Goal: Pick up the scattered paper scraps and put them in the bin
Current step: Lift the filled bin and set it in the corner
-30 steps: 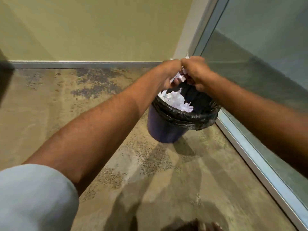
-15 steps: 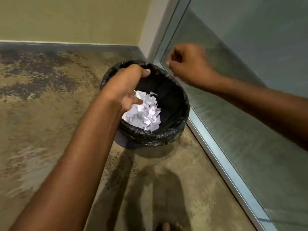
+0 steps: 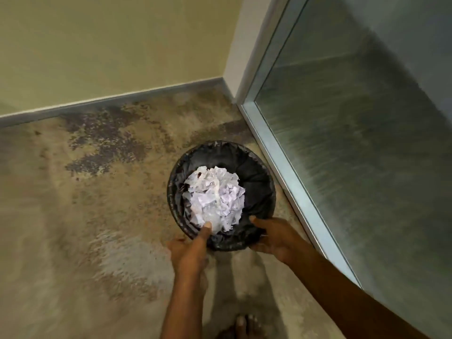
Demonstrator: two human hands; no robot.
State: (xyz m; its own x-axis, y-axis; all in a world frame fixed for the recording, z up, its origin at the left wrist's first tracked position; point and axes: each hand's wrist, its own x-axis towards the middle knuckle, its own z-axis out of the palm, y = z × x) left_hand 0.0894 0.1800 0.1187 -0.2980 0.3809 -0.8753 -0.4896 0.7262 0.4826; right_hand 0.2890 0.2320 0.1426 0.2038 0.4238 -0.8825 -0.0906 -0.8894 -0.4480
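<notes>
**Item 1: bin** [image 3: 265, 189]. Round, with a black liner [image 3: 234, 156] folded over its rim. It stands on the floor directly ahead of both sets of fingers, and I view it from almost straight above.

**Item 2: paper scraps** [image 3: 216, 195]. A white crumpled heap inside the bin, filling its middle. The heap's near edge lies just past the left thumb.

**Item 3: left hand** [image 3: 188, 252]. At the near-left stretch of the rim. The thumb [image 3: 206, 228] hooks over the rim into the bin. I cannot tell whether its tip touches the paper. The fingers [image 3: 174, 242] curl on the outer side and are blurred. I log this hand as gripping the rim.

**Item 4: right hand** [image 3: 275, 237]. At the near-right stretch of the rim. The thumb lies on top of the liner and the fingers curl under against the outer wall, clamped on the bin. A short run of liner separates it from the left hand.

**Item 5: surroundings.**
- Floor [image 3: 97, 216]: mottled tan with dark patches, left of and beyond the fingers.
- Wall [image 3: 110, 45]: grey skirting, far beyond the fingers.
- Frosted glass panel [image 3: 354, 143]: set in a metal frame [image 3: 281, 162], right of the right fingers and just beside the bin.
- Bare foot [image 3: 242, 325]: behind both hands, at the bottom edge.
</notes>
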